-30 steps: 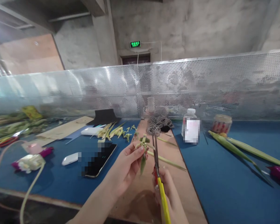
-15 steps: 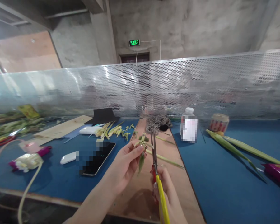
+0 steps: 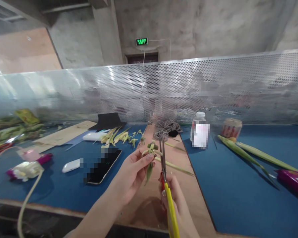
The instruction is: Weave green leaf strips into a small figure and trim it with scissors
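Note:
Pinched between the thumb and fingers of my left hand [image 3: 136, 168] is a small figure woven from green leaf strips [image 3: 152, 148], with short ends sticking out and a longer leaf tail hanging below. My right hand [image 3: 175, 195] is wrapped round the handles of a pair of scissors [image 3: 163, 162], yellow on one side and red on the other. The blades point away from me, slightly parted, just right of the woven piece. Loose leaf strips [image 3: 175, 167] lie on the wooden board [image 3: 144, 211] behind the scissors.
Finished-looking small woven pieces and leaf cuttings [image 3: 123, 137] lie at left, near a phone [image 3: 106, 167] and a white case [image 3: 71, 166]. Grey cord [image 3: 166, 128] is heaped at the back. A bottle [image 3: 200, 130], a jar [image 3: 231, 129] and long leaves [image 3: 238, 152] stand or lie at right.
The whole view has shifted slightly, with the table things appearing a little higher and further left. Both hands keep nearly the same hold on the woven piece and the scissors.

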The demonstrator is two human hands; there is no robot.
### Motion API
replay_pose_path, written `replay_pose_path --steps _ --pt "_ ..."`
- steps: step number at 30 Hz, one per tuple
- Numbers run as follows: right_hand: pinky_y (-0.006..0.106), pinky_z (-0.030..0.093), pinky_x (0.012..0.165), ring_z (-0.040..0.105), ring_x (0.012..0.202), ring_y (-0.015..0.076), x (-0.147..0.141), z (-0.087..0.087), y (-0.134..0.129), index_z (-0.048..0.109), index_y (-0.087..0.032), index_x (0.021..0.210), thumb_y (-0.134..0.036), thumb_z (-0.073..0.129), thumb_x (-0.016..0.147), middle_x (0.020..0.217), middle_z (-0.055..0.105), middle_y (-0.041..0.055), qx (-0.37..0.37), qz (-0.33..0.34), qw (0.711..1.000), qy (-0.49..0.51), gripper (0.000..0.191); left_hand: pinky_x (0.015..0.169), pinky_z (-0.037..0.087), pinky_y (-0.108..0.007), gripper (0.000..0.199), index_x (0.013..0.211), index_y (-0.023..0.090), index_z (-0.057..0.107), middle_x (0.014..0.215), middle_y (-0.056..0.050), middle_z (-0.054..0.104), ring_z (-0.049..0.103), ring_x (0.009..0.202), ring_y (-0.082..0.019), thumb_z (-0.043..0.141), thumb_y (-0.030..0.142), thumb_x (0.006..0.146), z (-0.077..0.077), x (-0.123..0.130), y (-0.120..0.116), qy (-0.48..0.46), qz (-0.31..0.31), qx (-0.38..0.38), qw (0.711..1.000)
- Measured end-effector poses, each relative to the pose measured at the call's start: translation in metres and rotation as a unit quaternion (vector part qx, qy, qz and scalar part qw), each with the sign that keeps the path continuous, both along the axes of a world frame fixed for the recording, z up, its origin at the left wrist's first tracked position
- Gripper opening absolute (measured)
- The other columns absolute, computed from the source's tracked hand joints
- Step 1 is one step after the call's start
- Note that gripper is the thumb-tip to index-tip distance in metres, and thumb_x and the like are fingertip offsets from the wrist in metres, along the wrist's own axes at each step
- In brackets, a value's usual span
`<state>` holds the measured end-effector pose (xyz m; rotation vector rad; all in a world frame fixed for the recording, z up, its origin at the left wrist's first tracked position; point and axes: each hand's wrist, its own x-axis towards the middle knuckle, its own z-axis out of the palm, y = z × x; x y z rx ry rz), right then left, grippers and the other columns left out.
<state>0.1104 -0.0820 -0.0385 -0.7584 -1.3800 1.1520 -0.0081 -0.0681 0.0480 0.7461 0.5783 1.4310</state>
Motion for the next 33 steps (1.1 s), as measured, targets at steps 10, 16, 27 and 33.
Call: replay_pose_path --steps 10,16,27,33 --pt "0.017 0.029 0.040 0.030 0.046 0.0057 0.0009 -0.0012 -0.0007 0.043 -0.021 0.088 -0.048 0.049 0.078 0.067 0.042 -0.0040 -0.049 0.038 0.998 0.025 0.030 0.061 0.047 -0.012 0.013 0.068 0.012 0.055 0.067 0.002 0.059 0.056 0.060 -0.004 0.068 0.010 0.066 -0.0001 -0.0001 0.0006 0.037 0.015 -0.003 0.999" --pt "0.017 0.026 0.038 0.027 0.045 0.0047 0.0025 -0.0006 -0.0020 0.042 -0.020 0.089 -0.050 0.050 0.077 0.068 0.040 -0.0043 -0.059 0.043 0.997 0.020 0.033 0.062 0.047 -0.012 0.015 0.067 0.012 0.054 0.068 0.002 0.059 0.056 0.060 -0.004 0.069 0.010 0.065 -0.0006 -0.0010 0.0001 0.037 0.017 -0.006 0.999" --pt "0.017 0.025 0.038 0.029 0.047 0.0052 0.0021 0.0003 -0.0023 0.039 -0.020 0.074 -0.054 0.050 0.076 0.066 0.040 -0.0041 -0.059 0.048 0.997 0.002 0.036 0.062 0.047 -0.012 0.015 0.067 0.012 0.056 0.068 0.003 0.059 0.056 0.060 -0.004 0.070 0.011 0.063 0.0019 -0.0028 -0.0005 0.030 0.023 -0.007 0.999" --pt "0.017 0.022 0.036 0.025 0.043 0.0039 0.0019 -0.0026 -0.0024 0.037 -0.021 0.077 -0.053 0.047 0.078 0.064 0.038 -0.0052 -0.071 0.048 0.996 -0.007 0.034 0.062 0.047 -0.013 0.016 0.066 0.012 0.054 0.066 0.003 0.059 0.056 0.060 -0.004 0.070 0.010 0.063 0.0017 -0.0028 -0.0013 0.024 0.023 -0.012 0.999"
